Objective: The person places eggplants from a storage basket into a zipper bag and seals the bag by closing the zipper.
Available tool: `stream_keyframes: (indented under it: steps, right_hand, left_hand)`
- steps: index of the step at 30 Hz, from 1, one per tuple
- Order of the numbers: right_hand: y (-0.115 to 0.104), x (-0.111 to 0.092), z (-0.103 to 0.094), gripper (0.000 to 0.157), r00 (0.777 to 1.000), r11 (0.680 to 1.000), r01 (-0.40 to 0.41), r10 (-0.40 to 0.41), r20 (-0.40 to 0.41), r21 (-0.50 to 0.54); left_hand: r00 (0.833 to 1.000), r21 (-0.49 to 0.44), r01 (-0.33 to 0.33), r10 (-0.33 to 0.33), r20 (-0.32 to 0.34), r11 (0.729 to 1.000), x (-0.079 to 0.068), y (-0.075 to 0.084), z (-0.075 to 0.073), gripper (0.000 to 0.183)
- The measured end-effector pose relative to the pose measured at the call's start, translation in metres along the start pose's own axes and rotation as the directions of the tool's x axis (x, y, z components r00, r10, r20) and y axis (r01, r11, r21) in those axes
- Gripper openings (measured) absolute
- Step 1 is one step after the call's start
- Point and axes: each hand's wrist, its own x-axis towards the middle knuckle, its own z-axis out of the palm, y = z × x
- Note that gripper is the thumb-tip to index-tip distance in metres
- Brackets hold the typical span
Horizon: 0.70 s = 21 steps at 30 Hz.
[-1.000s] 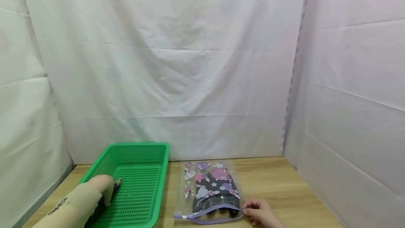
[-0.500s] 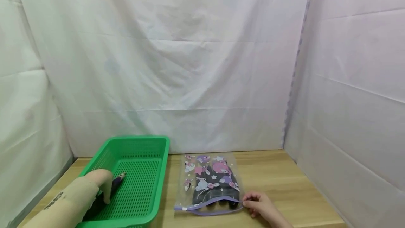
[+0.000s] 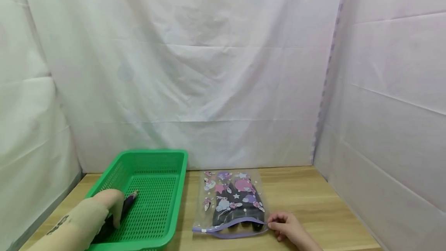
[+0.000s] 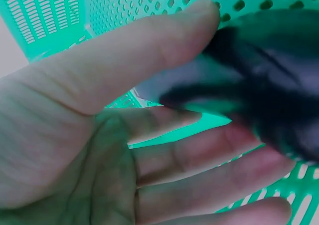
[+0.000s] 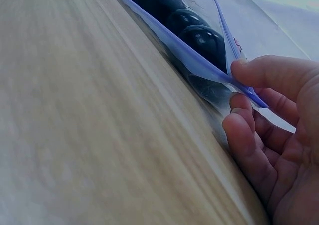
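In the green basket, my left hand (image 3: pixel 109 201) reaches down over a dark purple eggplant (image 3: pixel 129 202). The left wrist view has the thumb on top of this eggplant (image 4: pixel 284 80) and the fingers beneath it, holding it between them. My right hand (image 3: pixel 289 228) pinches the right corner of a clear zip bag (image 3: pixel 204 218) printed with pink and purple cartoons. Seen from the right wrist, thumb and forefinger are on the purple zip strip (image 5: pixel 199 63). The bag's mouth gapes toward me, with several dark, glossy eggplants (image 5: pixel 203 41) lying inside.
The slotted green basket (image 3: pixel 181 193) stands at the left, beside the bag. Both rest on a wood-grain table (image 3: pixel 296 189). White cloth sheets (image 3: pixel 209 88) hang behind the table and along both sides.
The eggplant under my left hand has shifted, and more of its stem end shows. The head view has tipped down slightly. My right hand keeps its pinch on the bag corner.
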Motion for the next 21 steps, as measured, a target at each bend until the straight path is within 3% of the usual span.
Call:
stream_keyframes:
  steps: [7,14,21]
  right_hand:
    - [0.0005,-0.0017,0.0001,0.022,1.000,1.000,0.006,-0.006,0.004,0.014]
    - [0.0001,-0.0016,0.0007,0.024,1.000,1.000,-0.026,0.026,-0.002,0.010]
    - [0.0013,-0.0011,0.0011,0.024,1.000,1.000,-0.020,0.020,-0.012,0.004]
  left_hand:
    - [1.000,0.037,-0.002,0.003,-0.029,0.999,-0.0019,0.0035,0.0019,0.046]
    - [0.999,0.004,0.016,-0.016,-0.044,1.000,-0.0029,0.0047,0.0021,0.048]
    - [0.998,0.097,0.043,-0.037,-0.059,0.994,-0.0019,0.0101,0.0039,0.043]
